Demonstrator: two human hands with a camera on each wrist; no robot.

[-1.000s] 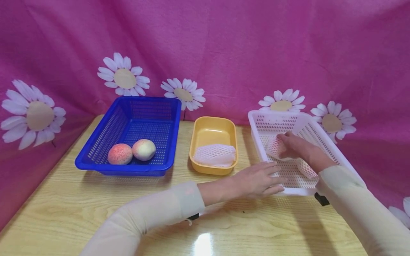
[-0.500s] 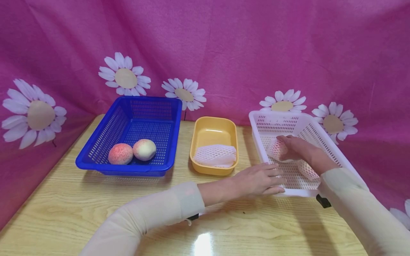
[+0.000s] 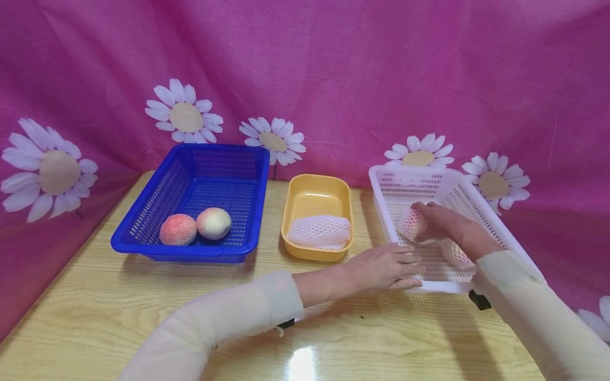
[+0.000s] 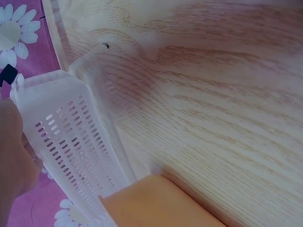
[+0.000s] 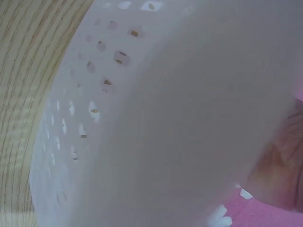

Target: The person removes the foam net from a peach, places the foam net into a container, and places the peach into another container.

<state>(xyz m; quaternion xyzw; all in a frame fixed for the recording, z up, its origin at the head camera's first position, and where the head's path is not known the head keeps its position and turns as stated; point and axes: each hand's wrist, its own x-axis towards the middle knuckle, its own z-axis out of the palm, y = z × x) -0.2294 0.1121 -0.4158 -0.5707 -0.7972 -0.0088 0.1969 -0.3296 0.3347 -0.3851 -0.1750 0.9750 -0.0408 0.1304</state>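
My right hand point(image 3: 440, 222) reaches into the white basket point(image 3: 388, 222) and grips a peach in a foam net point(image 3: 409, 223); its fingertips are partly hidden behind it. A second netted fruit point(image 3: 456, 255) lies nearer in the basket, partly covered by my right wrist. My left hand point(image 3: 383, 267) rests at the basket's near left corner, its fingers stretched over the rim. In the left wrist view that hand shows at the left edge, beside the basket's slotted wall point(image 4: 71, 137). The basket wall point(image 5: 180, 127) fills most of the right wrist view, blurred.
A yellow tray point(image 3: 319, 254) holding foam netting point(image 3: 320, 231) stands in the middle. To its left a blue basket point(image 3: 190, 255) holds two bare peaches, one redder point(image 3: 178, 229), one paler point(image 3: 214, 223). A pink flowered cloth point(image 3: 324, 79) hangs behind the wooden table point(image 3: 238, 328).
My right hand has shifted very slightly toward the near side with the netted peach in its grip. The left hand stays on the basket rim.
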